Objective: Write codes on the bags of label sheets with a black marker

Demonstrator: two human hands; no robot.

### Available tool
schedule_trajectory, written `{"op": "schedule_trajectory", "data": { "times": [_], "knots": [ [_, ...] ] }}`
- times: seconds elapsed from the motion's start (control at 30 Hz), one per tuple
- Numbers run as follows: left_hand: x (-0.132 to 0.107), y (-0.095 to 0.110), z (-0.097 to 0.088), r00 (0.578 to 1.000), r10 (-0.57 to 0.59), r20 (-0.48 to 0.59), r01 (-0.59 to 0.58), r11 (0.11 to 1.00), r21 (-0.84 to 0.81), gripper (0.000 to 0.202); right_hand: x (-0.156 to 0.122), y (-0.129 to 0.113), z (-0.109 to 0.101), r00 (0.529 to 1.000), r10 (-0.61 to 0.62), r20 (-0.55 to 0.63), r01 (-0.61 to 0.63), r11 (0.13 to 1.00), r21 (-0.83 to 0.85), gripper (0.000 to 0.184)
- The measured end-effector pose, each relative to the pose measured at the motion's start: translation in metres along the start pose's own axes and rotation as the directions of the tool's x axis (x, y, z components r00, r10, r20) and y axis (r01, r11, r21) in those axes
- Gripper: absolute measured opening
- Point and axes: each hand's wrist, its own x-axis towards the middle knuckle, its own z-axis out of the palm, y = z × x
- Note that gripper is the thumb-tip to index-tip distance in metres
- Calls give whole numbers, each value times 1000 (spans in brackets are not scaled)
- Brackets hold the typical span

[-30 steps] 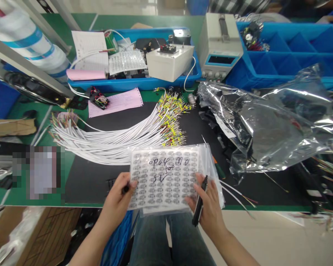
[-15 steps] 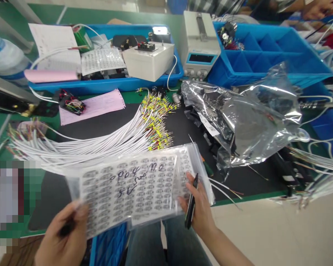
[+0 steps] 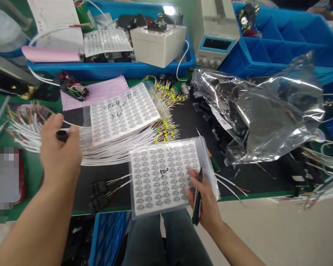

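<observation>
My left hand (image 3: 61,146) is closed around a small black pen cap (image 3: 61,136), over the left part of a bundle of white cables (image 3: 108,159). Right of it, a clear bag with a label sheet (image 3: 123,112), handwritten in black, lies tilted across the cables. Uncapped, a black marker (image 3: 197,201) rests in my right hand (image 3: 208,207), its tip pointing away from me. The fingers of that hand lie on the right side of a second bagged label sheet (image 3: 163,188) marked "500", at the table's front edge.
Behind stand a blue bin (image 3: 111,70) of parts, a power supply (image 3: 215,37) and a divided blue tray (image 3: 288,48). A clear plastic bag (image 3: 266,114) of black parts lies on the right. Black connectors (image 3: 98,195) are left of the nearer sheet.
My left hand has moved forward and left. The upper label sheet went from the front edge onto the cables, uncovering the second sheet. My right hand stays nearly in place with the marker.
</observation>
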Motion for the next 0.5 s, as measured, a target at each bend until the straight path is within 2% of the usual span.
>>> {"op": "schedule_trajectory", "data": {
  "times": [0.03,0.07,0.1,0.17,0.23,0.3,0.37,0.43,0.5],
  "knots": [
    [-12,12,-8,996,-79,-36,82,993,86,42,0,-1,-1,1000,-2,8,2,1000,5,48],
    [-26,25,-16,990,-139,-16,140,979,152,39,1,-2,-2,1000,-5,13,5,1000,13,49],
    [-43,39,-21,988,-145,49,135,975,179,39,3,-3,-4,1000,-11,17,11,1000,22,49],
    [-79,62,-24,963,-37,268,16,997,81,33,9,-7,-8,999,-30,28,28,999,47,48],
    [-114,76,-17,888,128,441,-123,992,-40,29,18,-11,-10,996,-79,44,75,994,83,45],
    [-143,77,-8,817,275,507,-248,961,-120,37,31,-16,-10,988,-145,54,136,980,145,42],
    [-159,72,2,774,356,523,-323,933,-158,45,45,-22,-6,983,-177,56,159,958,238,40],
    [-165,65,8,764,377,524,-336,925,-175,47,59,-28,0,990,-123,64,92,930,357,35],
    [-166,60,13,763,380,523,-328,925,-192,46,70,-33,8,996,0,84,-37,894,447,27]
  ]
}}
